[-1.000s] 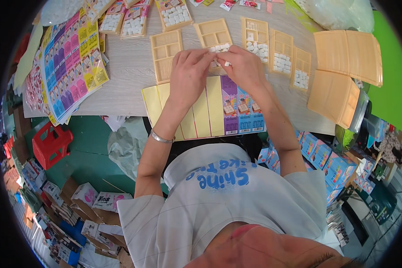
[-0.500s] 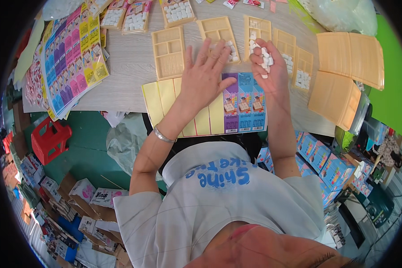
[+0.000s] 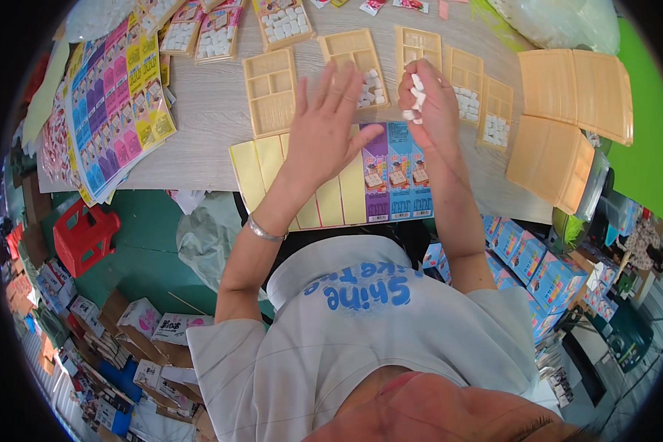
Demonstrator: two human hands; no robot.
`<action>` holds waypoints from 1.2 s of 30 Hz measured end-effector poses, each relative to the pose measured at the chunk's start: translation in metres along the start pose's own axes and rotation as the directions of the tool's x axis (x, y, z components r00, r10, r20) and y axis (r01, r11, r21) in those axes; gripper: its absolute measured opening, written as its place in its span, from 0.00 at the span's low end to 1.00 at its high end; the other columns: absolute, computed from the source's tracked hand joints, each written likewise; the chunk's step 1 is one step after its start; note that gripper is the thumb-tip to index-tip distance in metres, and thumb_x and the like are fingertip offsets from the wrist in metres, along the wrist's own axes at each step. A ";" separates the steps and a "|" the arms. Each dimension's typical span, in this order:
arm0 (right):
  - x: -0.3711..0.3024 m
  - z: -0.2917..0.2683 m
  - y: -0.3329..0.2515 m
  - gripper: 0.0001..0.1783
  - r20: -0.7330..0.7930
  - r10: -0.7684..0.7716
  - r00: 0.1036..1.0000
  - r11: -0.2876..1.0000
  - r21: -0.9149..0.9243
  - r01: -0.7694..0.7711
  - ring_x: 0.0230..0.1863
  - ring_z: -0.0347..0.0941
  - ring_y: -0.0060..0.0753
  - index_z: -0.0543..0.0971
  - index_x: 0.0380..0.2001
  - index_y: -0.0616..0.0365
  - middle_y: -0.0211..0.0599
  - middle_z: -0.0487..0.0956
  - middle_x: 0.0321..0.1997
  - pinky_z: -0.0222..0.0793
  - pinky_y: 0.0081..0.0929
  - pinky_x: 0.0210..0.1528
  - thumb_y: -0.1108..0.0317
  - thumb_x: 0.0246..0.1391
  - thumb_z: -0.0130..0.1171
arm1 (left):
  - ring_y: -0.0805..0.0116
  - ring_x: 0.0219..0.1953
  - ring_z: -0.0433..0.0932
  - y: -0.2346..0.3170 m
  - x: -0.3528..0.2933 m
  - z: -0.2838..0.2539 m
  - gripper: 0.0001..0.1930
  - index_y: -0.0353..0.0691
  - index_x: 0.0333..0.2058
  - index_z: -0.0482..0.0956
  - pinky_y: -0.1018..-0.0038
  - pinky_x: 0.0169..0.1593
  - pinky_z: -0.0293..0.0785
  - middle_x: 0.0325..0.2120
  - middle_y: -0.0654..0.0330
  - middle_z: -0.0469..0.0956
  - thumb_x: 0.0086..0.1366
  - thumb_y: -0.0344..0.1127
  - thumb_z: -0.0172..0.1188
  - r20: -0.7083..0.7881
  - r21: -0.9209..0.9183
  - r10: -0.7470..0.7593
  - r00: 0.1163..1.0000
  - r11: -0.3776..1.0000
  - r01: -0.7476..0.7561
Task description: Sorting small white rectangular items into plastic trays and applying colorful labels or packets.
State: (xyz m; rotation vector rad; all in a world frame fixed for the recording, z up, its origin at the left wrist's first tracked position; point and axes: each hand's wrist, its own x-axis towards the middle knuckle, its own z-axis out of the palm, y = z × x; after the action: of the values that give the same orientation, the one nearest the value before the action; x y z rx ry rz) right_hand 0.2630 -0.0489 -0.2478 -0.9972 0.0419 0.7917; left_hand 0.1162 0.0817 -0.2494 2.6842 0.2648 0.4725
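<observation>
My right hand (image 3: 436, 99) is curled around a clump of small white pillow-shaped pieces (image 3: 418, 96), some showing at the fingers. It is over the lower part of a cream plastic tray (image 3: 418, 37), hiding much of it. My left hand (image 3: 328, 129) is stretched flat with nothing in it, its fingers by another cream tray (image 3: 346, 46) whose lower compartment holds white pieces (image 3: 372, 90). Beside it on the left lies a bare compartment tray (image 3: 270, 92). Under my wrists is a card sheet (image 3: 396, 177), yellow on the left, purple and blue printed on the right.
Two part-filled trays (image 3: 465, 85) (image 3: 497, 110) stand right of my right hand, before stacked cream trays (image 3: 574, 96). Packed trays (image 3: 283, 22) line the far edge. Printed sheets (image 3: 121, 103) lie at left; a clear bag (image 3: 567, 22) sits far right. A red stool (image 3: 87, 234) is below.
My right hand has shifted slightly left and its fingers have closed further over the white pieces. My left hand has moved a little left, still spread.
</observation>
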 end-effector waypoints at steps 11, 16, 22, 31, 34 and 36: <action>0.000 0.008 -0.011 0.12 0.020 -0.094 0.995 0.996 0.015 0.093 0.21 0.62 0.15 0.75 0.37 0.56 0.28 0.72 0.28 0.51 0.13 0.15 0.60 0.72 0.51 | 0.64 0.35 0.79 0.014 0.001 0.006 0.09 0.47 0.32 0.83 0.64 0.41 0.70 0.27 0.65 0.79 0.52 0.38 0.72 -0.045 -0.123 -0.063 0.997 0.991 0.057; -0.022 -0.031 -0.008 0.14 0.205 0.093 0.974 0.934 0.322 -0.157 0.24 0.61 0.18 0.73 0.39 0.57 0.30 0.69 0.30 0.54 0.13 0.13 0.60 0.74 0.45 | 0.65 0.32 0.79 0.019 -0.005 0.024 0.07 0.47 0.29 0.82 0.66 0.36 0.71 0.27 0.65 0.79 0.52 0.36 0.71 -0.076 -0.078 -0.060 0.995 0.995 0.054; -0.038 -0.049 -0.012 0.14 0.179 0.073 0.981 0.918 0.372 -0.136 0.24 0.60 0.17 0.72 0.39 0.58 0.30 0.69 0.30 0.54 0.13 0.13 0.60 0.75 0.44 | 0.64 0.31 0.80 0.012 0.014 0.021 0.07 0.45 0.30 0.84 0.67 0.36 0.71 0.27 0.64 0.82 0.54 0.36 0.72 -0.260 -0.145 -0.046 0.965 0.989 0.008; -0.049 -0.049 -0.015 0.14 0.127 0.032 0.991 0.954 0.290 -0.068 0.22 0.57 0.16 0.72 0.38 0.57 0.30 0.68 0.30 0.53 0.12 0.14 0.60 0.75 0.44 | 0.63 0.39 0.76 -0.002 0.029 0.029 0.08 0.46 0.34 0.87 0.64 0.45 0.67 0.32 0.66 0.81 0.54 0.36 0.72 -0.218 -0.093 -0.037 0.975 0.996 0.017; -0.050 -0.050 -0.016 0.14 0.086 0.050 0.995 0.959 0.274 -0.071 0.22 0.57 0.17 0.72 0.38 0.58 0.30 0.68 0.30 0.52 0.12 0.14 0.61 0.74 0.43 | 0.63 0.40 0.75 -0.004 0.026 0.031 0.09 0.48 0.37 0.87 0.64 0.47 0.67 0.34 0.66 0.80 0.55 0.34 0.71 -0.149 -0.064 0.011 0.989 0.998 -0.021; -0.051 -0.052 -0.016 0.15 0.120 0.049 0.992 0.948 0.306 -0.084 0.22 0.57 0.18 0.72 0.38 0.58 0.30 0.68 0.30 0.53 0.13 0.14 0.59 0.74 0.44 | 0.61 0.46 0.75 -0.003 0.025 0.031 0.13 0.48 0.42 0.86 0.62 0.51 0.67 0.41 0.65 0.80 0.57 0.36 0.71 -0.134 -0.050 0.006 0.991 0.999 -0.013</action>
State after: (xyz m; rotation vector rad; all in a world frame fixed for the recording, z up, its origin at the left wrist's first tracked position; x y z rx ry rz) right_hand 0.2521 -0.1225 -0.2470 -0.6550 0.1023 0.8712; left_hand 0.1505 0.0797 -0.2698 2.6097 0.2750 0.6553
